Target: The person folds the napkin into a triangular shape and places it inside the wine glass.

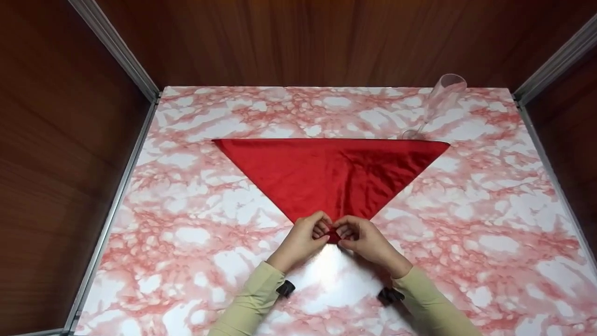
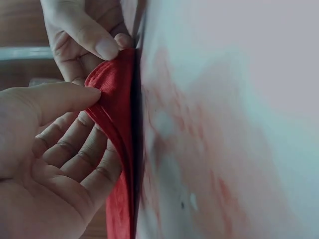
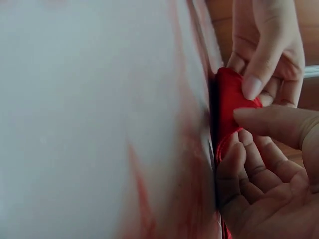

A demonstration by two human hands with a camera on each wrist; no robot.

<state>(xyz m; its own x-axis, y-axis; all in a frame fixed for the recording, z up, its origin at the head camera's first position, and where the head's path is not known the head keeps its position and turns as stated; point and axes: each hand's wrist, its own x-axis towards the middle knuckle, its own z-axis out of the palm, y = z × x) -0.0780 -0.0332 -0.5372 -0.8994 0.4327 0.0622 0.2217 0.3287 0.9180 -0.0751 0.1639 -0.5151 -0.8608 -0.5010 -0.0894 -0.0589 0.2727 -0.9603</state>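
A shiny red cloth [image 1: 289, 172] lies on the table as a triangle, its long edge toward the back and its narrow end toward the person. At that near end, the left hand [image 1: 305, 238] pinches the cloth between thumb and fingers. Right beside it, the right hand [image 1: 366, 240] pinches the same end from the other side. Both wrist views show the thumbs pressing on a turned-over, layered edge of the red cloth [image 2: 115, 84], with curled fingers behind it. In the right wrist view the folded end of the cloth [image 3: 232, 97] bends up off the tabletop between the hands.
A clear stemmed glass [image 1: 443, 100] stands at the back right, its base close behind the cloth's long edge. The table [image 1: 196, 261] has a red and white marbled top. Brown wood-look panels [image 1: 298, 42] with metal edging enclose the back and sides.
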